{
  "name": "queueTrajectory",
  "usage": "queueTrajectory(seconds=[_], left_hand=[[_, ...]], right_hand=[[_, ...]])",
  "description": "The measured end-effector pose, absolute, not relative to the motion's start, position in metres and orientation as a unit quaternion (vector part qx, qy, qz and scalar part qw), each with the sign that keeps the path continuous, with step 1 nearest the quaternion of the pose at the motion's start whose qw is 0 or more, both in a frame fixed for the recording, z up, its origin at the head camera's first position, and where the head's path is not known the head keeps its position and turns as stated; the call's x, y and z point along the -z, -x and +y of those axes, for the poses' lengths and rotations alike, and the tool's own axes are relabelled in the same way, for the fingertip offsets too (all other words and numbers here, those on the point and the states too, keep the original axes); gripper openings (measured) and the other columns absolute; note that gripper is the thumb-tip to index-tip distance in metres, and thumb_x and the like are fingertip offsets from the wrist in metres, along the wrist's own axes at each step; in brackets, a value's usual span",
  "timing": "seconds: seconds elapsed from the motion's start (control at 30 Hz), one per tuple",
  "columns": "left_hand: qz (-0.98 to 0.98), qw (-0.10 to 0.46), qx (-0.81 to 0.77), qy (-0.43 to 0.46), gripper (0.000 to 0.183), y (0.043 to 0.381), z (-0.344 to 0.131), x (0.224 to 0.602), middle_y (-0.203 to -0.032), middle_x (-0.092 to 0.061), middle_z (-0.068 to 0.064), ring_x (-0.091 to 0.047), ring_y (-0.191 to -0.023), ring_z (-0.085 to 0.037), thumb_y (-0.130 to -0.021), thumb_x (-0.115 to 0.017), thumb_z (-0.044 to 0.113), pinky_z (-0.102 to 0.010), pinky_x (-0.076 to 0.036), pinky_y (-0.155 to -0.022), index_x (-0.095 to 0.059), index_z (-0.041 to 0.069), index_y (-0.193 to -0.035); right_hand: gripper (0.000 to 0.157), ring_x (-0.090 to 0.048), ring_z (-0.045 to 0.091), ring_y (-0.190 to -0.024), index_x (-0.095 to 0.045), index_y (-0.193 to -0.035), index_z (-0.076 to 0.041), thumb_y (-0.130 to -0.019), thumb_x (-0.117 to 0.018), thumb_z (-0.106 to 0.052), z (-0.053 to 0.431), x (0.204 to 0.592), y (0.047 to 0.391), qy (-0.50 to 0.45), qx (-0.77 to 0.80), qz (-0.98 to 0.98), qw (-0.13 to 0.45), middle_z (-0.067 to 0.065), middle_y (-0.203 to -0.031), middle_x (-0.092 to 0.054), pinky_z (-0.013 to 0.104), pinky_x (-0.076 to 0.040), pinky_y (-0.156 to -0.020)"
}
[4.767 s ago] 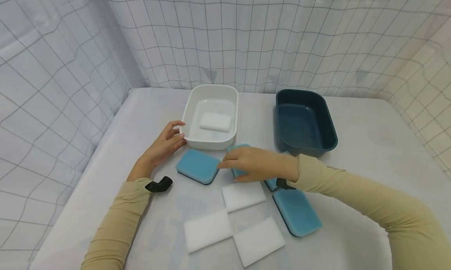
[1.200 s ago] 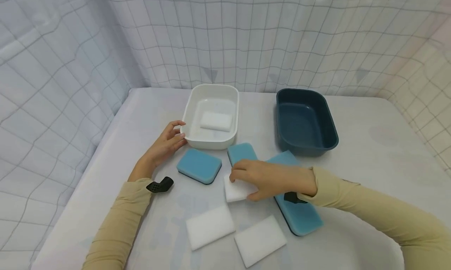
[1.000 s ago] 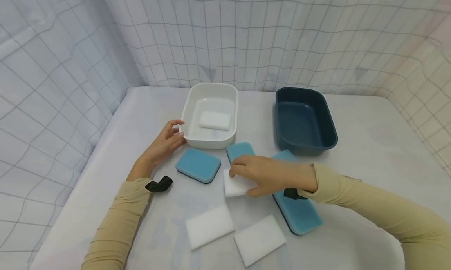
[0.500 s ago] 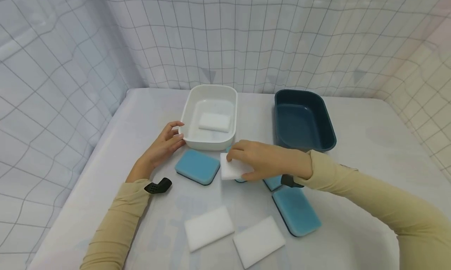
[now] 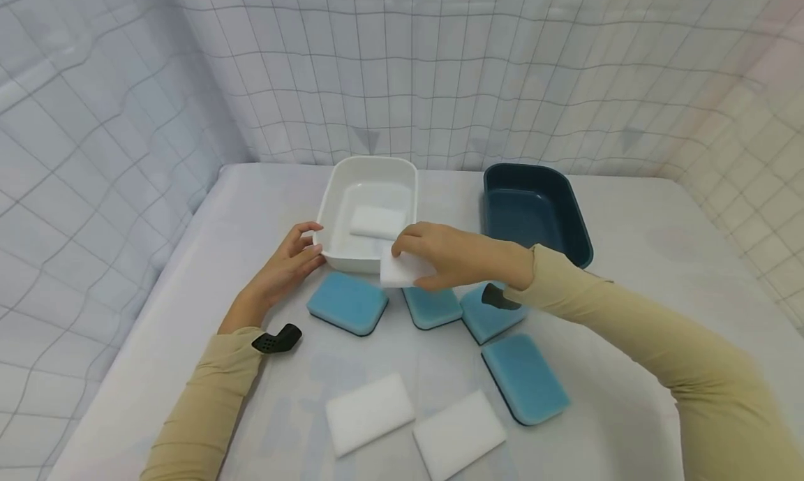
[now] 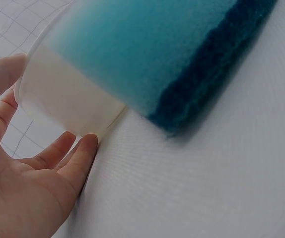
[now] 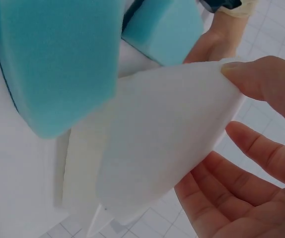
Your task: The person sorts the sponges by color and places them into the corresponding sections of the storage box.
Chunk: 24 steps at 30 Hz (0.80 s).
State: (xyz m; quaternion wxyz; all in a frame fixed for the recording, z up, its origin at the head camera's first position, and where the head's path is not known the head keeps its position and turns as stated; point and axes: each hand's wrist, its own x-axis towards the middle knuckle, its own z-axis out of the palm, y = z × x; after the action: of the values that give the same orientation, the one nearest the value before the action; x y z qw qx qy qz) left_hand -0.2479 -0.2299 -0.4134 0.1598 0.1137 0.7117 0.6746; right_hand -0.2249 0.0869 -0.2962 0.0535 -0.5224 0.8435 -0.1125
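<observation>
In the head view my right hand (image 5: 449, 254) pinches a white sponge block (image 5: 402, 270) above the near right rim of the white tub (image 5: 352, 264). The right wrist view shows my thumb (image 7: 247, 74) on one edge of this white sponge (image 7: 167, 129), with fingers along the opposite side. My left hand (image 5: 285, 275) touches the tub's left near corner, its fingers loosely bent against the outside wall. Another white sponge (image 5: 377, 222) lies inside the tub. Blue sponges with dark undersides rest just in front, one (image 5: 348, 303) near my left hand and another (image 5: 433, 308) below the held sponge.
A dark blue tub (image 5: 534, 209) stands back right with nothing inside it. Two white sponges, one (image 5: 370, 415) left and one (image 5: 460, 435) right, lie near the front. Two more blue sponges, one (image 5: 486, 317) under my right wrist and one (image 5: 526, 380) nearer, lie at right.
My right hand has taken the white sponge from the table's middle, lifted it and carried it forward and left to the white tub's rim. My left hand keeps its place at the tub.
</observation>
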Motion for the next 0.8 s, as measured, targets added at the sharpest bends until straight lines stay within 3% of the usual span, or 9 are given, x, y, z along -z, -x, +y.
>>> queueTrajectory(seconds=[0.8], left_hand=[[0.706, 0.158, -0.681, -0.114, 0.033, 0.246, -0.23, 0.412, -0.129, -0.032, -0.001, -0.049, -0.113, -0.005, -0.1, -0.044, 0.019, -0.012, -0.045, -0.096, -0.031, 0.029, -0.128]], right_hand=[[0.038, -0.056, 0.025, -0.107, -0.055, -0.116, 0.0, -0.082, -0.069, -0.013, 0.054, 0.286, 0.274, 0.516, 0.168, 0.839, 0.036, 0.015, -0.12, -0.059, 0.036, -0.048, -0.095]])
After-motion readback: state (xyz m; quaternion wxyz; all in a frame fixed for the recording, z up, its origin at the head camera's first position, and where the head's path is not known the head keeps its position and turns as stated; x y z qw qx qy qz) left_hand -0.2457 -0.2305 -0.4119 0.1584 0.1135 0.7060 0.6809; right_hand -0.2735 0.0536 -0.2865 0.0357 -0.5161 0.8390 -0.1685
